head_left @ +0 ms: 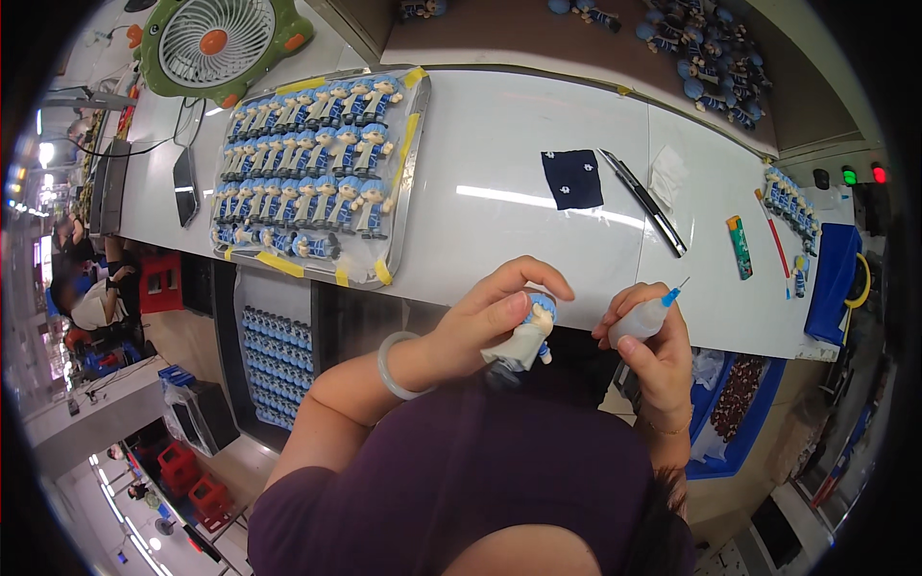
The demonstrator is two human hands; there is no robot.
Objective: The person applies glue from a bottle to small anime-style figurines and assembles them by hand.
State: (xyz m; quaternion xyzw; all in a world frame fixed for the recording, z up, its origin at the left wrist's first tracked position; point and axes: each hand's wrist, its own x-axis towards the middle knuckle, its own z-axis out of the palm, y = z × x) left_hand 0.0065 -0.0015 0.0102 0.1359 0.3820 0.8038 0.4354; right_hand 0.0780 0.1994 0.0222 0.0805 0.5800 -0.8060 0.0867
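My left hand [480,312] is closed on a small doll figurine [520,342] with blue hair and a cream-and-blue outfit, thumb near its head. The figurine is in front of my chest, at the table's near edge. Closed round a soft white squeeze bottle [638,324], my right hand [663,365] is a little further right. The bottle has a blue needle tip pointing up and right, apart from the figurine. Rows of similar figurines stand on a yellow-taped tray [411,144] at the left of the white table [471,235].
A dark cloth [571,180], a black pen-like tool [653,213], a white tissue [667,176] and a green tube [739,248] lie to the right. Beyond them is a blue box [834,288]. A green fan [216,43] stands far left. More figurines [706,62] lie on the back shelf.
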